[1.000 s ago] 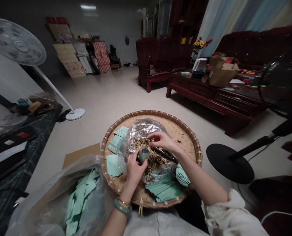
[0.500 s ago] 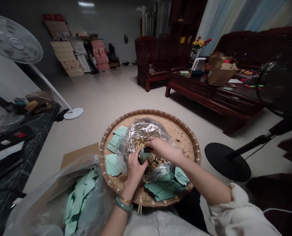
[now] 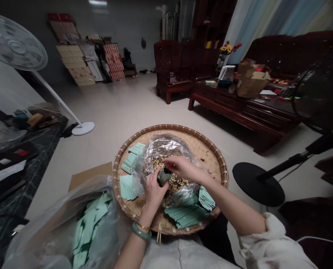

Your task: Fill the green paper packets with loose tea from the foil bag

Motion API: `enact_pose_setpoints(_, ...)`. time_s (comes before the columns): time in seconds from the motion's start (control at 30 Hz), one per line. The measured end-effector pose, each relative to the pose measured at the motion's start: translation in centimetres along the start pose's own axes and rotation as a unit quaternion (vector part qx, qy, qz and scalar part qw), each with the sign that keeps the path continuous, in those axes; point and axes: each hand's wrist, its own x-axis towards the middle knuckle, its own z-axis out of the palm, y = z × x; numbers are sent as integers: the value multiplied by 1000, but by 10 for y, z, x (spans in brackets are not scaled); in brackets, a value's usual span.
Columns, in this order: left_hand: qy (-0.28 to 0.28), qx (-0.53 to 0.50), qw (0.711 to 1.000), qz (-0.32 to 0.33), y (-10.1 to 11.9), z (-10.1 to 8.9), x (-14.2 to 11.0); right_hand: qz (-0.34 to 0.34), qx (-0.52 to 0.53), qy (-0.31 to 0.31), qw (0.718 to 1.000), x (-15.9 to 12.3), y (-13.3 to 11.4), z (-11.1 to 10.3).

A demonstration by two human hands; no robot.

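Observation:
My left hand (image 3: 154, 189) is wrapped round a small green packet (image 3: 162, 177), held upright over the dried mix. Above its mouth is my right hand (image 3: 185, 168), fingers bent and close together over some dark bits; what they pinch is too small to make out. Beneath both hands, a clear plastic bag (image 3: 169, 144) lies spread open with a loose mix of pale and dark dried pieces (image 3: 180, 183). Around it, flat green packets (image 3: 187, 215) lie in fanned stacks on the round woven tray (image 3: 227, 173), more of them (image 3: 128, 187) along its left side.
A big plastic bag (image 3: 51, 216) of green packets (image 3: 92, 224) stands left of the tray, beside a cardboard piece (image 3: 90, 175). A white fan (image 3: 83, 128) is at left, a black fan (image 3: 258, 184) at right. Beyond stands a dark wooden table (image 3: 239, 108).
My right hand has shifted slightly left and up over the packet's mouth, its fingers stretched out more. The left hand keeps the packet in about the same place.

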Motion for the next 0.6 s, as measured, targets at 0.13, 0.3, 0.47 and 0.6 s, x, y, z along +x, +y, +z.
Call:
enact_pose_setpoints(0.13, 7, -9, 1000, -5, 0, 0, 0, 30, 82, 59, 994, -2, 16, 4)
enact_pose_setpoints(0.3, 10, -60, 996, -65, -7, -7, -3, 93, 49, 13, 994, -4, 43, 19)
enact_pose_setpoints(0.47, 45, -103, 986, -127, -19, -15, -7, 98, -106, -59, 988, 5, 60, 46)
enact_pose_setpoints(0.6, 41, -131, 978, -159, -24, -18, -8, 103, -124, -57, 985, 22, 63, 65)
